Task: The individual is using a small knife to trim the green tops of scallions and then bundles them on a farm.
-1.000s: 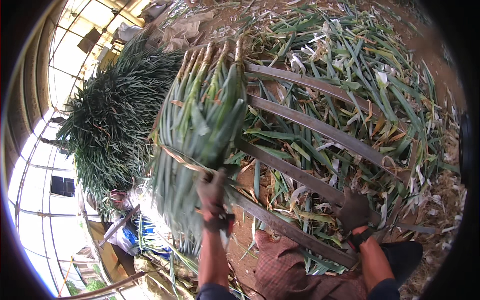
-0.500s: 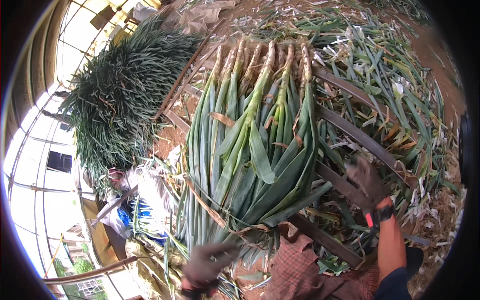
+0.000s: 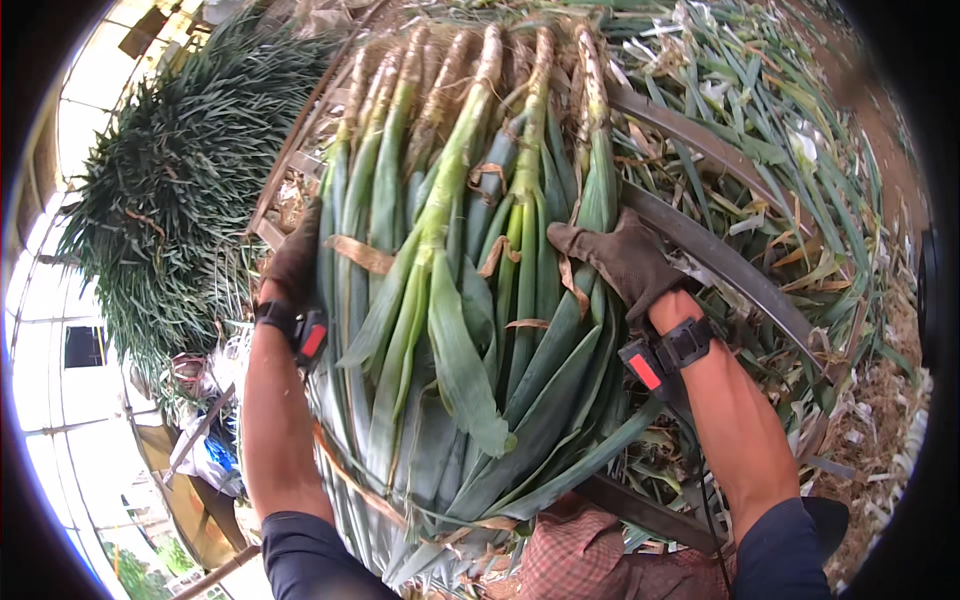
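A large bundle of long green onions (image 3: 440, 230) lies before me, brown soil-stained root ends at the far side and broad green leaves fanning toward me. My left hand (image 3: 293, 255), in a dark glove, clasps its left flank; those fingers are mostly hidden at the edge of the stalks. Against the right flank is my gloved right hand (image 3: 628, 255), closed round the outer stalks with a thumb or finger lying over the top. Dry brown leaf strips cross the bundle, and a tie seems to run round the leaves near me.
Dark metal bars (image 3: 720, 250) of a rack stretch under and right of the bundle. Cut leaves and peelings (image 3: 770, 130) cover the ground on the right. At the left stands a big heap of green onions (image 3: 170, 190). Checked cloth (image 3: 572, 560) covers my lap.
Both hands have moved forward from below and from the right onto the two sides of the bundle. My view has shifted closer, so the bundle appears larger.
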{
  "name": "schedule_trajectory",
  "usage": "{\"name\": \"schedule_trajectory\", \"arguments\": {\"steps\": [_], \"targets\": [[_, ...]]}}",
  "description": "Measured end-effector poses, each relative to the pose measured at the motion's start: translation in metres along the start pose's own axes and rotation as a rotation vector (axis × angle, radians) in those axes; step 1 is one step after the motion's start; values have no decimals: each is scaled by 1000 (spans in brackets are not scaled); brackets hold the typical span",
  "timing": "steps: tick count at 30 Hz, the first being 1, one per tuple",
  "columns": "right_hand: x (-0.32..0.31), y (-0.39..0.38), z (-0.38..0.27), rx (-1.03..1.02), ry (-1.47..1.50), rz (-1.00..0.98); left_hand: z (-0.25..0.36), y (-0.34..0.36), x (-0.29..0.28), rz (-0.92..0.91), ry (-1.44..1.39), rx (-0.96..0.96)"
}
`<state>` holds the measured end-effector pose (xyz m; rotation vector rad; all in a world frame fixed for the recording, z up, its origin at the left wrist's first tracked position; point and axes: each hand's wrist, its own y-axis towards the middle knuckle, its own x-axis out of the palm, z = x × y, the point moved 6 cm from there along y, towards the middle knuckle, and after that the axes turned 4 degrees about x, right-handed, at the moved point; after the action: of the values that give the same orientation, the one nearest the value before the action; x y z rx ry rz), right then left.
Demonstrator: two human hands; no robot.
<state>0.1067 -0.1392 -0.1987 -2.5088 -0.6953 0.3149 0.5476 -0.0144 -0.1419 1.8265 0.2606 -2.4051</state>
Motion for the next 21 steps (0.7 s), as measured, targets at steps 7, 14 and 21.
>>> {"name": "schedule_trajectory", "arguments": {"steps": [7,14,21], "targets": [[3,0,2,-132,319,-53,15,-16,19,-87,-1296,-650],[-14,-43,38,-296,199,16,83,-43,19,-157,-1420,-613],[-64,-116,111,-141,144,-71,148,-53,36,-216,-1370,-510]]}}
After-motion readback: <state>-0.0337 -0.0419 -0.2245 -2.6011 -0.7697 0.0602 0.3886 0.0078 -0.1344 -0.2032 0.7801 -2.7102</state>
